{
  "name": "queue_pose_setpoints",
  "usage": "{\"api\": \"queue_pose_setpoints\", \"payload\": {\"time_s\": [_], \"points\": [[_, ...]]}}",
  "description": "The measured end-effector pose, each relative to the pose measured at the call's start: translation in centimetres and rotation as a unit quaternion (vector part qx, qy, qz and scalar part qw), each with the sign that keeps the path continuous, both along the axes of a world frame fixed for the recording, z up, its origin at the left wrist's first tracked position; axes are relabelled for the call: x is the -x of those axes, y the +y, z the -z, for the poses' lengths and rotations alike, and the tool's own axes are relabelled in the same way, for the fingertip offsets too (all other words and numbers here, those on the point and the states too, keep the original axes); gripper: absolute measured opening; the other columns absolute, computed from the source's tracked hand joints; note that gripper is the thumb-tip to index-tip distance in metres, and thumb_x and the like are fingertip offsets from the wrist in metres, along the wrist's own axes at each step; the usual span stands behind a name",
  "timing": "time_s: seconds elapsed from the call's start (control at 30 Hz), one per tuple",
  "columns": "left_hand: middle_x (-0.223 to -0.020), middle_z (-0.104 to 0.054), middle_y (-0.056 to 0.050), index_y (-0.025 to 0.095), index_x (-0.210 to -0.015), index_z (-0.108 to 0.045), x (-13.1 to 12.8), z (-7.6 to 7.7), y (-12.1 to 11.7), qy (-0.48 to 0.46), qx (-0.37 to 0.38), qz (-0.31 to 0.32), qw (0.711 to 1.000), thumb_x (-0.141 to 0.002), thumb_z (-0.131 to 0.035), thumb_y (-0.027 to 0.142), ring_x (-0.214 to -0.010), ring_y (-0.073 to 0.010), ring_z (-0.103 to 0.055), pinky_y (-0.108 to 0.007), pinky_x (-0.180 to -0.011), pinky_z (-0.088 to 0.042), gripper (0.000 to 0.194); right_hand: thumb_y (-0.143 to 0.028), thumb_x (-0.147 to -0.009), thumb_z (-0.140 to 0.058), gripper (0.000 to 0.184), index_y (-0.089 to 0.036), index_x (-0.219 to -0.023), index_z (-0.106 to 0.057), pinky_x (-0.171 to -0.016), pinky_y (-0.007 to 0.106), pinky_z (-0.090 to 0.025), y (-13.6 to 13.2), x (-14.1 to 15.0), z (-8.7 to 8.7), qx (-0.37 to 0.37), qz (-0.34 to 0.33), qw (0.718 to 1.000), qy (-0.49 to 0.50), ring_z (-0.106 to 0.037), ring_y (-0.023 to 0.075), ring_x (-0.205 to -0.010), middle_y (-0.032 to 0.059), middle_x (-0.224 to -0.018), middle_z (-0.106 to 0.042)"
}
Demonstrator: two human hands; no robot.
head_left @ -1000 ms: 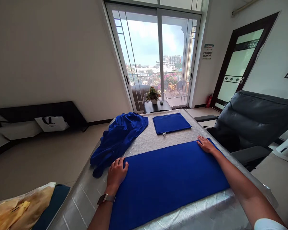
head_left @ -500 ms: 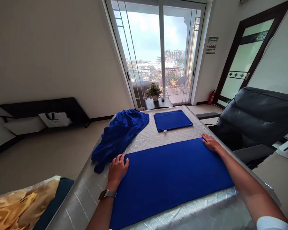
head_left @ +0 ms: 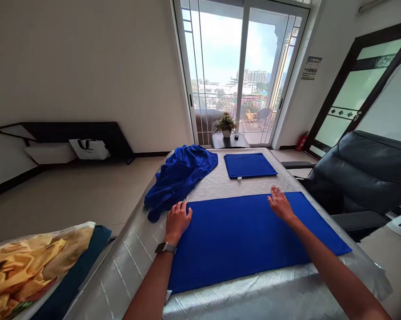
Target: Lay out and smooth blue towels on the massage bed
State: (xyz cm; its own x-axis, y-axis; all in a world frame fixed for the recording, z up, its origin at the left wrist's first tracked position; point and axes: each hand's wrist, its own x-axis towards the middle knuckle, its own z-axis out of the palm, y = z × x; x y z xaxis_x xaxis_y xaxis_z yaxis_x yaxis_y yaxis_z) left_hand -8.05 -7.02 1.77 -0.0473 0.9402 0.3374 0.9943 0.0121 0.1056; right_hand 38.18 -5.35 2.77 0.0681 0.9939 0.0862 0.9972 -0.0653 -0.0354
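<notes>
A smooth blue cloth (head_left: 240, 242) lies in a long flat rectangle across the mattress (head_left: 207, 306). My left hand (head_left: 178, 218) rests on its far left corner, fingers laid over the edge and a watch on the wrist. Near the cloth's far edge, right of the middle, my right hand (head_left: 280, 204) lies flat with its fingers stretched out. A crumpled blue cloth (head_left: 182, 175) is heaped beyond my left hand. Farther back, a neatly folded blue cloth (head_left: 250, 165) with a small white tag sits on the mattress.
A black leather armchair (head_left: 377, 173) stands along the mattress's right side. At the lower left is yellow patterned fabric (head_left: 30, 262). A small table (head_left: 230, 141) with a potted plant (head_left: 226, 126) stands past the far end, before a glass sliding door (head_left: 217, 58).
My right hand has slid left from the far right corner of the flat cloth along its far edge. My left hand stays at its corner. The camera view has shifted slightly.
</notes>
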Motion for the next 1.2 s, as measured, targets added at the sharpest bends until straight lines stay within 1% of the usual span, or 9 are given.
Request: {"api": "queue_pose_setpoints", "payload": {"time_s": [0.03, 0.17, 0.27, 0.33, 0.43, 0.53, 0.67, 0.97, 1.2], "points": [[-0.138, -0.064, -0.014, 0.016, -0.133, -0.064, 0.0, 0.0, 0.0, -0.001, 0.000, 0.001, 1.000, -0.100, -0.043, 0.033, -0.124, -0.0305, -0.059, -0.043, -0.103, -0.047, 0.043, -0.044, -0.105, -0.016, 0.070, -0.006, -0.164, -0.019, -0.128, 0.036, -0.010, -0.9, 2.9, -0.3, -0.001, -0.021, 1.000, 0.002, -0.012, 0.0200, -0.159, 0.0094, -0.171, -0.017], [-0.140, -0.064, -0.015, 0.015, -0.134, -0.064, 0.0, 0.1, 0.0, -0.011, 0.000, 0.009, 1.000, -0.100, -0.042, 0.032, -0.129, -0.0307, -0.057, -0.044, -0.107, -0.047, 0.044, -0.051, -0.106, -0.015, 0.074, -0.007, -0.165, -0.014, -0.128, 0.039, -0.009, -5.1, 15.0, -1.8, 0.023, -0.137, 0.987, 0.081, -0.007, 0.0209, -0.159, 0.0085, -0.172, -0.011], [-0.142, -0.063, -0.016, 0.014, -0.136, -0.063, -0.1, 0.3, -0.1, -0.017, 0.004, 0.008, 1.000, -0.101, -0.041, 0.032, -0.132, -0.0309, -0.056, -0.045, -0.110, -0.045, 0.046, -0.054, -0.106, -0.017, 0.075, -0.007, -0.165, -0.017, -0.128, 0.043, -0.011, -7.8, 22.6, -2.6, 0.053, -0.202, 0.969, 0.134, -0.007, 0.0239, -0.159, 0.0101, -0.171, -0.011], [-0.144, -0.062, -0.017, 0.011, -0.138, -0.062, -0.1, 0.5, -0.1, -0.014, 0.007, 0.009, 1.000, -0.102, -0.039, 0.033, -0.134, -0.0314, -0.054, -0.045, -0.114, -0.042, 0.048, -0.053, -0.106, -0.019, 0.075, -0.006, -0.164, -0.018, -0.129, 0.044, -0.009, -8.8, 26.3, -2.7, 0.052, -0.229, 0.959, 0.157, -0.006, 0.0238, -0.159, 0.0113, -0.171, -0.011], [-0.146, -0.060, -0.020, 0.007, -0.139, -0.060, -0.1, 0.9, -0.2, -0.009, 0.002, 0.013, 1.000, -0.102, -0.039, 0.032, -0.137, -0.0320, -0.053, -0.046, -0.118, -0.038, 0.050, -0.050, -0.106, -0.023, 0.073, -0.005, -0.164, -0.019, -0.129, 0.044, -0.005, -9.5, 29.8, -1.8, 0.055, -0.243, 0.952, 0.179, -0.003, 0.0229, -0.159, 0.0120, -0.170, -0.009], [-0.149, -0.057, -0.021, 0.006, -0.141, -0.059, -0.1, 1.3, -0.1, -0.020, -0.004, 0.012, 1.000, -0.101, -0.040, 0.032, -0.141, -0.0326, -0.050, -0.045, -0.119, -0.037, 0.051, -0.050, -0.106, -0.024, 0.073, -0.005, -0.164, -0.018, -0.129, 0.045, -0.003, -9.7, 31.1, -0.6, 0.064, -0.239, 0.950, 0.192, 0.000, 0.0229, -0.159, 0.0111, -0.170, -0.005], [-0.150, -0.056, -0.021, 0.006, -0.142, -0.057, 0.0, 1.7, 0.2, -0.021, 0.002, 0.012, 1.000, -0.102, -0.039, 0.034, -0.143, -0.0322, -0.048, -0.045, -0.121, -0.035, 0.052, -0.053, -0.106, -0.022, 0.074, -0.005, -0.163, -0.018, -0.129, 0.045, -0.001, -9.7, 31.2, 0.4, 0.067, -0.237, 0.948, 0.199, 0.001, 0.0226, -0.159, 0.0113, -0.171, -0.006], [-0.155, -0.052, -0.020, 0.007, -0.148, -0.052, 0.2, 1.8, 0.4, -0.006, 0.022, 0.014, 1.000, -0.102, -0.035, 0.037, -0.145, -0.0325, -0.046, -0.047, -0.121, -0.034, 0.057, -0.053, -0.106, -0.022, 0.076, -0.003, -0.163, -0.018, -0.129, 0.044, 0.000, -9.6, 30.8, -0.1, 0.076, -0.237, 0.944, 0.219, -0.001, 0.0230, -0.159, 0.0132, -0.171, -0.006], [-0.156, -0.051, -0.017, 0.010, -0.149, -0.051, 0.3, 1.9, 0.5, 0.004, 0.032, 0.008, 0.999, -0.104, -0.032, 0.040, -0.146, -0.0301, -0.045, -0.045, -0.121, -0.034, 0.057, -0.057, -0.105, -0.020, 0.079, -0.004, -0.164, -0.015, -0.129, 0.045, -0.001, -9.0, 27.2, -0.3, 0.090, -0.215, 0.949, 0.214, -0.001, 0.0237, -0.159, 0.0128, -0.171, -0.006]]}}
